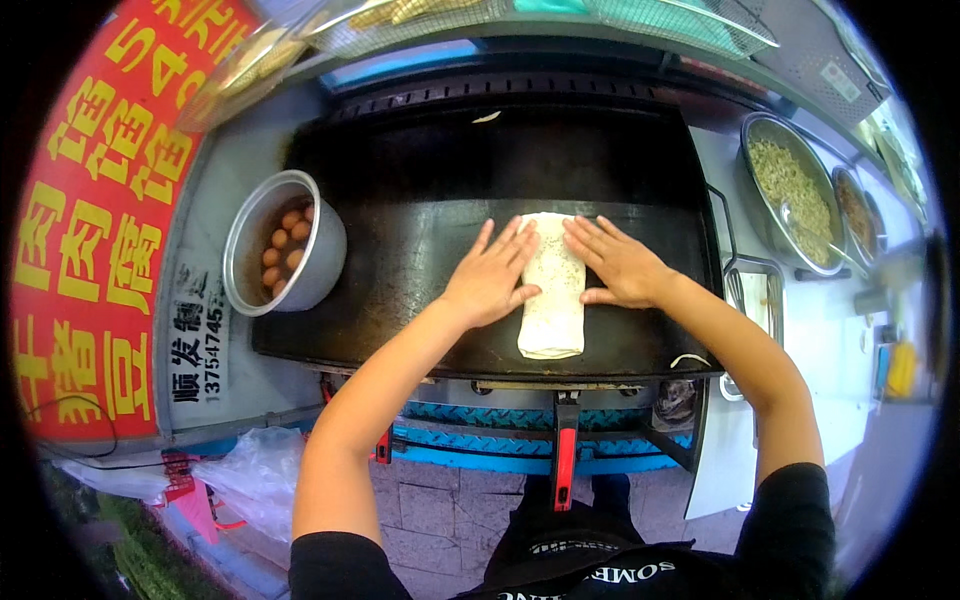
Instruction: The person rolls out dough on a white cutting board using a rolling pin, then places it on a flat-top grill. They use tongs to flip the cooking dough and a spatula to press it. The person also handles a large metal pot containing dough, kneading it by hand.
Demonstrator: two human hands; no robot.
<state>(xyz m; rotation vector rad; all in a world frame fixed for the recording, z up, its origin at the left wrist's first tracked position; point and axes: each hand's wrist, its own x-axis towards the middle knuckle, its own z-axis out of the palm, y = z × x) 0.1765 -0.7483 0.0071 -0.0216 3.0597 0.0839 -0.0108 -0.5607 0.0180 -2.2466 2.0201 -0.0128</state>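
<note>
A long folded piece of pale dough (552, 290), speckled toward its far end, lies lengthwise on a black flat griddle (400, 250). Against its left edge rests my left hand (494, 272), fingers stretched out and spread. My right hand (618, 265) lies along the right edge in the same way, its fingertips over the dough's far part. Both palms face down, and neither hand grips anything. The dough's near end shows past my hands.
A silver pot of brown eggs (318, 270) stands on the griddle's left. Off the right side are a metal bowl of shredded food (790, 185), a smaller bowl (855, 215) and a metal tray (757, 295). Wire baskets (680, 25) hang beyond. A red-handled lever (566, 455) projects in front.
</note>
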